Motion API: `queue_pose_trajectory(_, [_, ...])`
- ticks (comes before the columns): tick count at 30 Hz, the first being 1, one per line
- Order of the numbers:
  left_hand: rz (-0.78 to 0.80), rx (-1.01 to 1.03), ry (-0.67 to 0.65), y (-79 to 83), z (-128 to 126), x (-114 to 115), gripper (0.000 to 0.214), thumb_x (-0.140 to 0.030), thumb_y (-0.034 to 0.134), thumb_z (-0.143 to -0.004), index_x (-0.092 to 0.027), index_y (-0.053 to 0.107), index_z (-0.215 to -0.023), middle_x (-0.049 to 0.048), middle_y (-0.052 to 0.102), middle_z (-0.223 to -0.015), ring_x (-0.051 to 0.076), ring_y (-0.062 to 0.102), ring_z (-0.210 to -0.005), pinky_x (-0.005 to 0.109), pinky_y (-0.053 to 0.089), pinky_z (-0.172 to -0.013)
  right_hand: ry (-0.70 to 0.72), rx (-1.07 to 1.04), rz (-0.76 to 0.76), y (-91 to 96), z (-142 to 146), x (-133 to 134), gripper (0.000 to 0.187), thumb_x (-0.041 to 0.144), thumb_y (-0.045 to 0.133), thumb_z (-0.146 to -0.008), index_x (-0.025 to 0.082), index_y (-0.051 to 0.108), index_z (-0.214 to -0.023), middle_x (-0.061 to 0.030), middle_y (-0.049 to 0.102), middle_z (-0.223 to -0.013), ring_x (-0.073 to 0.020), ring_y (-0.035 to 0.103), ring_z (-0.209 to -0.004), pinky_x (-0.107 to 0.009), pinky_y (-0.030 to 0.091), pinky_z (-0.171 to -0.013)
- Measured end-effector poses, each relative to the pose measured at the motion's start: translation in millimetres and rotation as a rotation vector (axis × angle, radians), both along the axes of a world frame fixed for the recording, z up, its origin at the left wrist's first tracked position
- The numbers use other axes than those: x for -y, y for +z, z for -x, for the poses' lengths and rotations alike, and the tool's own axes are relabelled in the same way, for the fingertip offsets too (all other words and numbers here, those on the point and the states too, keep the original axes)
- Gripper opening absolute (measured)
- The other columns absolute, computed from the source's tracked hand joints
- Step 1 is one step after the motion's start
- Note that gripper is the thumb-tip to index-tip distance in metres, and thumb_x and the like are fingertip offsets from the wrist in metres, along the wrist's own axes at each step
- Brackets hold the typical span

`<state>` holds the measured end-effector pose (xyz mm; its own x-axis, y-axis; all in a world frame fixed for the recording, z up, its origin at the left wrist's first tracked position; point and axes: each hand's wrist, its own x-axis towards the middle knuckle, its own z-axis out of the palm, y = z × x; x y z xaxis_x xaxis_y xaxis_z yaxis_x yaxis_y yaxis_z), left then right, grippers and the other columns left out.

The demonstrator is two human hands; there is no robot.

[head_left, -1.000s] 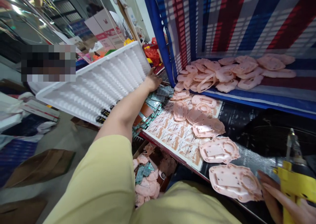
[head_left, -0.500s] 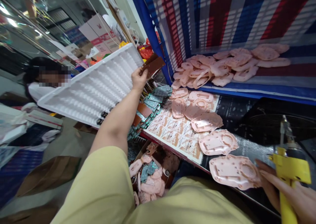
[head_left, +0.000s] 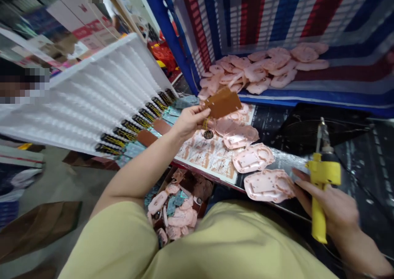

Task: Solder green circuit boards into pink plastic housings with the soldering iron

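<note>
You hold a brown circuit board (head_left: 224, 102) aloft over the tabletop (head_left: 264, 117), its flat, rectangular face tilted toward you and marked with a few small pale specks. Yellow wires (head_left: 206, 124) hang below your grip, and at their lower end dangles a round, dark part (head_left: 208, 134) (its finer detail is too small to read). Your left hand (head_left: 192, 121) is closed in a pinch, thumb and fingers on the near end of the board, which hovers above the far part of a line of pink shells (head_left: 253, 157); several of these lie on a printed sheet (head_left: 220, 162).

Your right hand (head_left: 338, 211) is curled around a yellow tool (head_left: 319, 209), metal tip pointing up, while its outstretched fingers reach the right end of the nearest shell (head_left: 269, 185); whether they also grip that shell you cannot tell from this angle.

A second ago, your left hand was stretched out to the far corner of the white foam tray (head_left: 101, 82), with no board showing in it; half a second later it had the brown circuit board raised beside that corner. Now both are clear of the tray and above the shells. With your arm drawn back, a row of black parts (head_left: 132, 126) shows along the tray's edge, mostly hidden earlier. Your right hand stays with the yellow tool by the same shell.
</note>
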<state>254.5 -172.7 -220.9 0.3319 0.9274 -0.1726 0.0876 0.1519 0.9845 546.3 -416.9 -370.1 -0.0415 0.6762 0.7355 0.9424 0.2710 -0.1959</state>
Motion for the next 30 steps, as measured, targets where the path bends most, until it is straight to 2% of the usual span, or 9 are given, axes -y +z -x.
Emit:
queue_pose_trajectory(2, [0.086,-0.016,-0.122,-19.2,-16.6,30.0,0.059,-0.052,0.096,-0.043,-0.016,0.063,-0.075,0.0009,0.068,-0.058,0.015,0.068,-0.050,0.022,0.056,-0.048,0.133,-0.118,-0.032,18.1,10.6,-1.7,0.036,0.026,0.076,-0.085,0.025,0.060,-0.118,-0.0054,0.075,-0.106,-0.0149,0.072,-0.073,-0.023,0.058,-0.065])
queue_pose_trajectory(4, [0.111,-0.018,-0.218,-36.1,-31.1,55.7,0.057,-0.056,0.095,-0.045,-0.017,0.065,-0.073,0.0019,0.068,-0.057,0.016,0.068,-0.050,0.022,0.056,-0.050,0.140,-0.241,0.016,34.0,22.3,-6.3,0.036,0.030,0.075,-0.086,0.021,0.057,-0.115,-0.0115,0.071,-0.119,-0.0212,0.073,-0.095,-0.029,0.061,-0.077])
queue_pose_trajectory(8, [0.054,-0.030,-0.335,-56.9,-49.0,91.4,0.048,-0.061,0.089,-0.055,-0.019,0.068,-0.069,0.0032,0.070,-0.060,0.017,0.069,-0.053,0.025,0.059,-0.055,0.039,-0.251,-0.068,50.9,39.6,-21.1,0.034,0.033,0.076,-0.085,0.021,0.054,-0.109,-0.0077,0.074,-0.107,-0.0195,0.074,-0.086,-0.027,0.061,-0.072])
queue_pose_trajectory(11, [0.063,0.009,-0.279,-65.8,-49.6,102.0,0.046,-0.059,0.090,-0.055,-0.020,0.070,-0.070,0.0013,0.070,-0.063,0.017,0.071,-0.056,0.026,0.060,-0.057,-0.018,-0.239,-0.120,51.1,45.0,-25.5,0.025,0.029,0.074,-0.087,0.023,0.055,-0.102,0.0004,0.073,-0.085,-0.0145,0.072,-0.071,-0.022,0.058,-0.063])
queue_pose_trajectory(17, [0.139,0.199,0.016,-77.8,-34.1,87.7,0.050,-0.051,0.095,-0.048,-0.019,0.063,-0.069,-0.0018,0.068,-0.067,0.015,0.071,-0.058,0.026,0.062,-0.062,0.008,-0.206,-0.162,38.7,43.8,-10.0,0.028,0.020,0.077,-0.084,0.023,0.059,-0.105,0.0020,0.074,-0.086,-0.0135,0.071,-0.068,-0.023,0.059,-0.066])
queue_pose_trajectory(20, [0.096,0.291,0.192,-81.0,-27.6,70.4,0.042,-0.042,0.092,-0.059,-0.019,0.059,-0.072,-0.0045,0.067,-0.068,0.010,0.067,-0.055,0.023,0.060,-0.060,0.058,-0.145,-0.197,31.9,38.8,-1.6,0.038,0.013,0.080,-0.079,0.023,0.060,-0.110,0.0014,0.075,-0.089,-0.0149,0.072,-0.072,-0.024,0.059,-0.068])
queue_pose_trajectory(23, [0.003,0.256,0.305,-87.2,-21.4,53.3,0.035,-0.039,0.086,-0.069,-0.019,0.057,-0.074,-0.0050,0.066,-0.066,0.007,0.060,-0.047,0.018,0.051,-0.049,0.113,-0.066,-0.182,24.6,31.8,5.3,0.041,0.011,0.078,-0.079,0.025,0.062,-0.113,0.0002,0.076,-0.096,-0.0159,0.073,-0.077,-0.025,0.060,-0.070])
queue_pose_trajectory(27, [-0.101,0.089,0.310,-98.9,-10.0,38.7,0.039,-0.048,0.082,-0.070,-0.019,0.058,-0.076,-0.0040,0.061,-0.058,0.009,0.059,-0.044,0.018,0.046,-0.044,0.177,-0.020,-0.165,18.1,23.1,13.5,0.038,0.011,0.075,-0.082,0.026,0.064,-0.115,-0.0022,0.075,-0.107,-0.0169,0.073,-0.090,-0.029,0.061,-0.083])
queue_pose_trajectory(30, [-0.283,-0.162,0.165,-97.6,-1.1,39.6,0.038,-0.053,0.075,-0.076,-0.018,0.065,-0.088,0.0025,0.067,-0.068,0.018,0.070,-0.064,0.026,0.058,-0.061,0.185,0.027,-0.165,16.1,19.4,17.4,0.039,0.007,0.076,-0.079,0.023,0.065,-0.113,-0.0041,0.075,-0.109,-0.0179,0.073,-0.094,-0.030,0.061,-0.088])
